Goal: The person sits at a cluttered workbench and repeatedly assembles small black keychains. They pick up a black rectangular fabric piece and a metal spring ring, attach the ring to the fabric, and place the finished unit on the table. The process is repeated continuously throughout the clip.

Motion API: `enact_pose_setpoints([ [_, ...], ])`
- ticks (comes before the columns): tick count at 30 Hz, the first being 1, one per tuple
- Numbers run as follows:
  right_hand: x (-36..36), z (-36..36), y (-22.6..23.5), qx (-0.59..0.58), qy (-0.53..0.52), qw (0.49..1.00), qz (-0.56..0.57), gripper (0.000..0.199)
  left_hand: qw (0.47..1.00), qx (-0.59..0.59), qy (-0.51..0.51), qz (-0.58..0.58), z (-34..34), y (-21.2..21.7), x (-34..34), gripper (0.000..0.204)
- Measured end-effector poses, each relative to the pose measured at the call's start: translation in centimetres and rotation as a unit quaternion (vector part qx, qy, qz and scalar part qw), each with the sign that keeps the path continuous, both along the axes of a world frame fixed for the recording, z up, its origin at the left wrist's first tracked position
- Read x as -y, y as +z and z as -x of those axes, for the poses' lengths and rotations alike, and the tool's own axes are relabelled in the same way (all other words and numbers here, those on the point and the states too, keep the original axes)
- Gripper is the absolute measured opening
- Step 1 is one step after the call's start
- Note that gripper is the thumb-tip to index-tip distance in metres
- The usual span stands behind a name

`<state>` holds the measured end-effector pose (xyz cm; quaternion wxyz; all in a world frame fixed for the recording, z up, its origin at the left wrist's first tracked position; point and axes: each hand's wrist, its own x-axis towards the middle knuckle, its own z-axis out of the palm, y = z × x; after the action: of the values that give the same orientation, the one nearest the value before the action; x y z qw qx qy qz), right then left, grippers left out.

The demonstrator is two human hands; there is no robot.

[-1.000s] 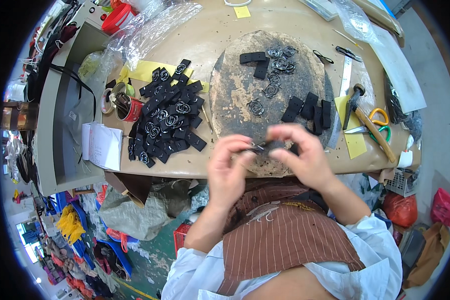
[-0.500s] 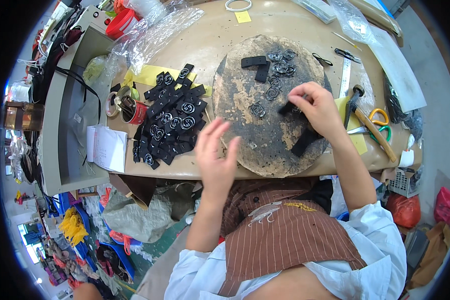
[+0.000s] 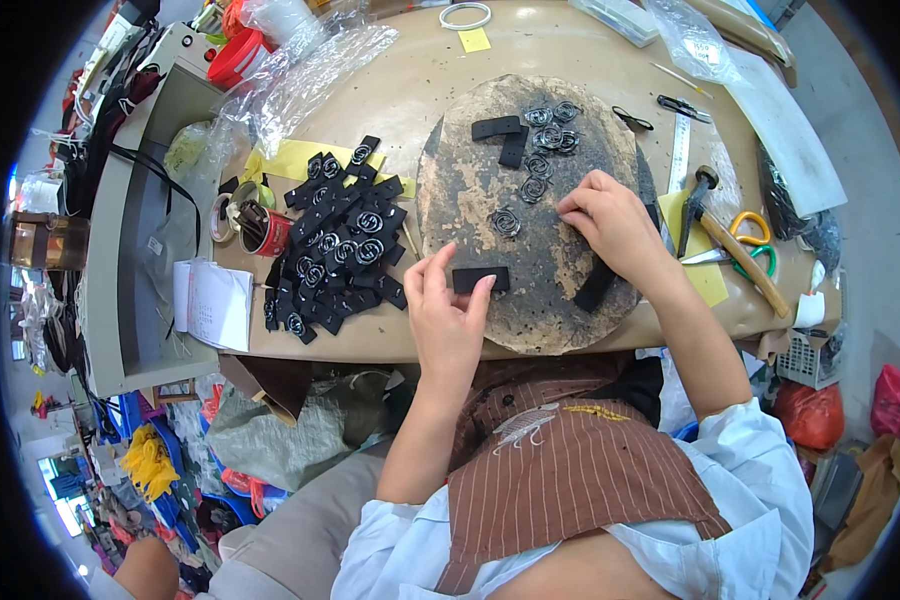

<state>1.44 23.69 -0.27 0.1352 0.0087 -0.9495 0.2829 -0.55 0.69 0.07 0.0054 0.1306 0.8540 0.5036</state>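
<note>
My left hand (image 3: pixel 446 320) is at the lower left of a round worn board (image 3: pixel 560 285), thumb and fingers closed around the left end of a small black strap piece (image 3: pixel 483 279). Over the board's right side, my right hand (image 3: pixel 615 228) has its fingertips pinched together; anything between them is too small to make out. Several round dark metal buckles (image 3: pixel 506 223) lie on the board, most of them grouped toward the far side. Two flat black strap pieces (image 3: pixel 496 128) lie beside that group. Another black strap piece (image 3: pixel 595 287) is under my right wrist.
Left of the board is a heap of black strap pieces with buckles (image 3: pixel 345 245). A red tin (image 3: pixel 266 234) and a notepad (image 3: pixel 213 305) stand farther left. To the right lie a hammer (image 3: pixel 742 262), scissors (image 3: pixel 753 243) and a ruler (image 3: pixel 680 150).
The black strap piece that was in my right hand is now at my left hand. My left hand has moved slightly right and its fingers have closed.
</note>
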Motion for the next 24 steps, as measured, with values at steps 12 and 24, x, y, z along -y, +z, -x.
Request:
enact_pose_setpoints([
  [12,6.0,-2.8,0.6,0.053,0.001,0.833,0.550,0.018,0.904,0.227,-0.114,-0.345,-0.9,-1.1,-2.1,0.028],
  [24,4.0,-4.2,3.1,-0.117,0.257,0.931,0.229,0.024,0.854,0.385,-0.213,-0.279,-1.6,2.2,0.8,0.018],
])
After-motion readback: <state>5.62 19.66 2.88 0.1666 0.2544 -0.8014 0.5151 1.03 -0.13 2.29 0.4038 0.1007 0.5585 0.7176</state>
